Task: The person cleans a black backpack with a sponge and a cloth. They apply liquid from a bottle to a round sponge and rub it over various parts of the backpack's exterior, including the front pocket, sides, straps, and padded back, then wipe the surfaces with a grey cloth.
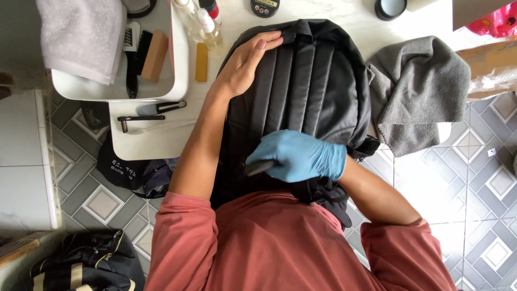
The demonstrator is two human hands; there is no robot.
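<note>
While a white tray (pixel 180 64) with brushes (pixel 141 54) sits at the far left of the tabletop (pixel 161 137), the bare left hand (pixel 245 64) lies flat and open on the top of the black backpack (pixel 307 81), pressing without gripping. The gloved right hand (pixel 301 156) has its grip closed around a dark tool (pixel 259 167) near the bag's lower end. The cleaning looks under way, not finished. A grey towel (pixel 420 91) lies right.
</note>
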